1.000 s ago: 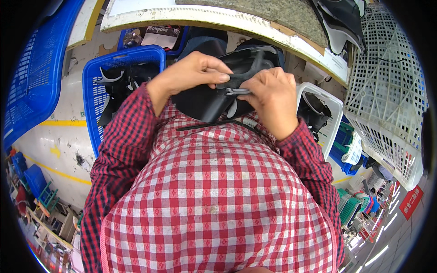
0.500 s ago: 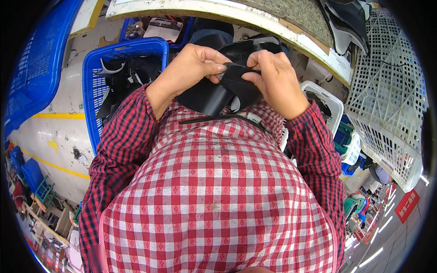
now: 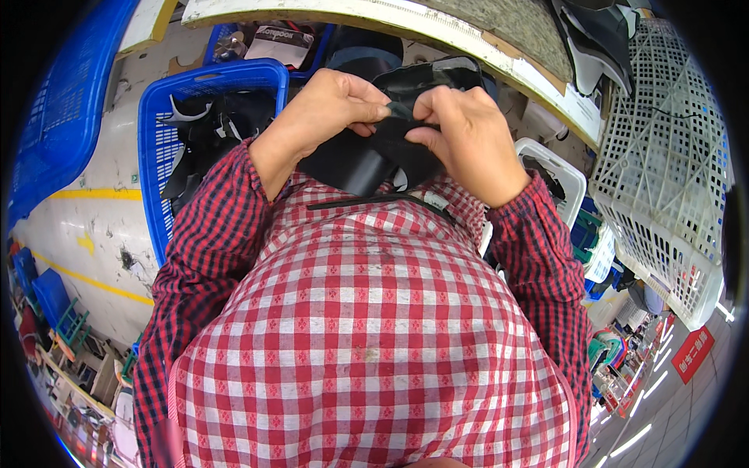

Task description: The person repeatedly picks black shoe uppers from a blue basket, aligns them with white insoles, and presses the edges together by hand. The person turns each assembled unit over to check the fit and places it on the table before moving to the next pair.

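Over my lap, both hands work on a smooth black leather-like piece (image 3: pixel 355 168), bent and folded at its upper edge. My left hand (image 3: pixel 328 109) pinches that edge between thumb and fingers. My right hand (image 3: pixel 472 140) is closed on the same piece a little to the right, its thumb and bent forefinger at the edge. Part of the edge is hidden by the fingers. Just beyond my hands lies another black piece (image 3: pixel 460 74) with a shiny surface. A small white patch shows below the fold.
To the left stands a blue basket (image 3: pixel 148 156) holding black and white pieces; a larger blue crate (image 3: pixel 70 93) is further left. A worktable edge (image 3: pixel 390 17) runs across the far side. At right are a white bin (image 3: pixel 573 183) and a tall white perforated crate (image 3: pixel 663 156).
Both hands have shifted slightly up and left along the edge of the black piece. The edge between them now lies lower and flatter, and both hands keep their pinch.
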Available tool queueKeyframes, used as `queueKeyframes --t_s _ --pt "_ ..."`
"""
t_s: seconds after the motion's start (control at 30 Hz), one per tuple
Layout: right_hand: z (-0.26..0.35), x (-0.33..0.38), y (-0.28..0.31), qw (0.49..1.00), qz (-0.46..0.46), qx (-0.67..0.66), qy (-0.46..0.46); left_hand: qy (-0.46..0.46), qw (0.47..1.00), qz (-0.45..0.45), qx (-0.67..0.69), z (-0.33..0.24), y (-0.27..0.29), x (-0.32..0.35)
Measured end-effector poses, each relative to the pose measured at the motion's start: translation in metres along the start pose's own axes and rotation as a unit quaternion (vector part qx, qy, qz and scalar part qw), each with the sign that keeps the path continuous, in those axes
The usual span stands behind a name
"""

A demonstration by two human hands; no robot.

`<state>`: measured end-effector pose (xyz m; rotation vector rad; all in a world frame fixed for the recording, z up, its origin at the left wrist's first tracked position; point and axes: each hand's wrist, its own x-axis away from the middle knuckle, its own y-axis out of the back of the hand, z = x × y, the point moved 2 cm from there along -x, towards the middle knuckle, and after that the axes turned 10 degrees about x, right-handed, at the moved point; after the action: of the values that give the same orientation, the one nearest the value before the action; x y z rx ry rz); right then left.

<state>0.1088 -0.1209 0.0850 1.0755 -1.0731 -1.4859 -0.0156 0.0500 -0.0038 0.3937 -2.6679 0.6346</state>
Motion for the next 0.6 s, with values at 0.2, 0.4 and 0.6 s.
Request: queueKeyframes --t_s 0.2,0.4,0.6 --pt "-0.014 -0.005 -0.005 1.000 0.017 -0.008 -0.023 -0.016 1.000 0.011 0.017 0.004 0.001 0.003" --pt "-0.011 -0.002 -0.001 0.998 0.043 -0.016 -0.033 0.002 0.999 0.013 0.048 0.007 0.001 0.004" --pt "-0.015 -0.002 -0.004 0.997 0.047 -0.008 -0.053 -0.011 0.998 0.017 0.055 0.007 -0.001 0.003"
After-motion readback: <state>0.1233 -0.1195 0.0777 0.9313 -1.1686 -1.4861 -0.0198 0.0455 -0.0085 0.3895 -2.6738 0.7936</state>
